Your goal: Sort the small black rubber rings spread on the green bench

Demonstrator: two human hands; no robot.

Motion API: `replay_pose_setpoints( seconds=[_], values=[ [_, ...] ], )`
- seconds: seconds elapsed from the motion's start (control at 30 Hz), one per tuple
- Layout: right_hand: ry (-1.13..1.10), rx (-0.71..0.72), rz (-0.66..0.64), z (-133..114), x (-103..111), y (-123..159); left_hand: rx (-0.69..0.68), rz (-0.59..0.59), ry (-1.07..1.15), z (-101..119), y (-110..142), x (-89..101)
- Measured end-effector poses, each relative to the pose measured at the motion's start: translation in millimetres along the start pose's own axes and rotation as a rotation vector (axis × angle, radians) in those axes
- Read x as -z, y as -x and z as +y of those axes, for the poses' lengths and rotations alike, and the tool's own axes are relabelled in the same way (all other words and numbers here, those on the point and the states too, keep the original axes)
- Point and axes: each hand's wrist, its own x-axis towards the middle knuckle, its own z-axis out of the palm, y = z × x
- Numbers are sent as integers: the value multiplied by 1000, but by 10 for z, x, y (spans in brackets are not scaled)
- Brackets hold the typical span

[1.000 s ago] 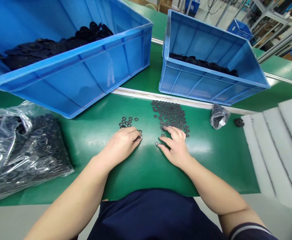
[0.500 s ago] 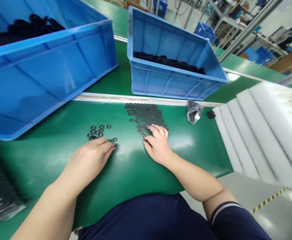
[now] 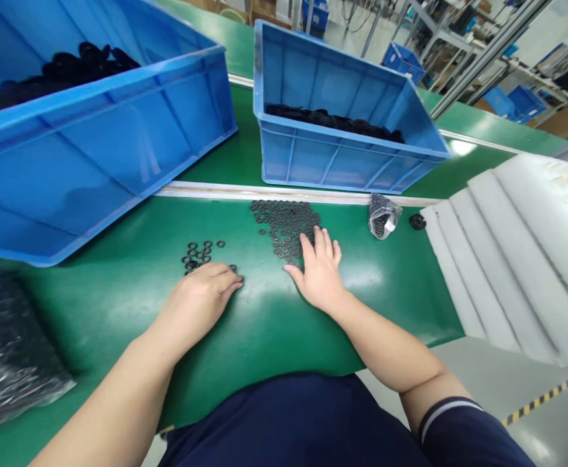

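Observation:
Near the middle of the green tabletop (image 3: 264,324), my left hand (image 3: 199,298) is closed in a pinch, thumb against fingertips. Whatever it may hold is hidden. One black ring sits right by its fingertips, partly covered. Just behind its knuckles is a small group of black rings (image 3: 207,244). My right hand (image 3: 321,279) lies with fingers spread over the near right side of a flat patch of small dark grey rings (image 3: 284,217). Its fingertips touch or cover some of them; no ring shows in its grasp.
Two blue bins (image 3: 167,117) (image 3: 332,162) holding black parts stand at the back. A small clear bag (image 3: 382,217) and a black round part (image 3: 417,222) lie right, beside stacked white foam sheets (image 3: 488,259). A large bag of black parts (image 3: 11,350) lies left.
My right hand has opened from curled fingers to a spread and shifted slightly right. My left hand has moved slightly right, still pinched, and now partly covers the lone ring. The view has shifted a little.

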Motion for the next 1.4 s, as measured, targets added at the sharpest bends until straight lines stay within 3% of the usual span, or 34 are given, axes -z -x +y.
replay_pose_setpoints(
  seconds=[0.23,0.33,0.47,0.57,0.63,0.73,0.83,0.97,1.07,1.13,1.23,1.4],
  values=[
    [-19,-47,24,169,-49,-71,10,-12,-58,614,-105,-310],
    [-49,-29,81,197,-30,-5,0,7,-33,705,-117,-315],
    [-38,77,87,38,-27,97,-4,201,50,444,-78,-166],
    [11,178,31,-148,-62,83,191,419,69,152,-66,-33],
    [36,177,19,-213,-85,31,363,485,55,-27,-68,30],
    [32,126,25,-185,-104,-54,572,446,57,-254,-59,73],
    [9,134,16,-93,-121,-145,687,387,80,-413,-40,71],
    [17,109,47,-42,-122,-338,688,356,100,-413,-50,52],
    [48,42,57,-21,-36,-437,619,243,56,-268,-74,39],
    [50,72,79,70,40,-441,565,183,40,-203,-82,4],
    [-35,51,213,391,177,-367,565,250,61,-213,-87,-96],
    [-85,-407,421,1209,470,-283,582,241,7,-260,-68,-114]
  ],
)
